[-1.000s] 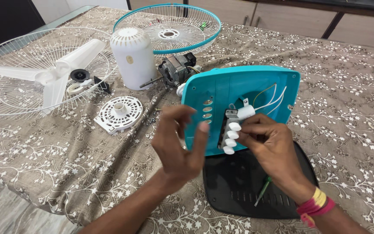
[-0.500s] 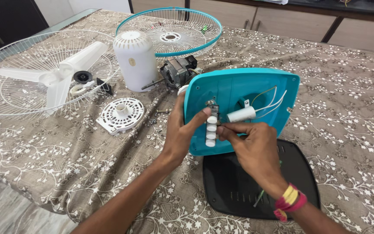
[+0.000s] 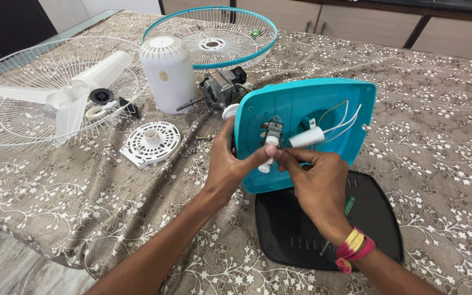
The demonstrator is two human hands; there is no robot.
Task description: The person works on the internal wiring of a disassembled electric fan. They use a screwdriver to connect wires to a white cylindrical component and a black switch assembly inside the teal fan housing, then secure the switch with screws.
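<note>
Pinching the white switch block [image 3: 267, 153] at frame centre, both the left hand [image 3: 229, 164] and right hand [image 3: 318, 183] are pressing it inside the tilted teal housing [image 3: 323, 101]; tugging could be straining the thin wires [image 3: 342, 117].

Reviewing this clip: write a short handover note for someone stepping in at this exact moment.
Left hand grips the edge of the teal housing, tilted up on the table.
Right hand pinches the white switch block inside it.
Capacitor and wires sit inside the housing.
Done: fan stripped; motor, blade, grilles and black base plate lie apart.
Left: switch block looks not seated yet.
</note>
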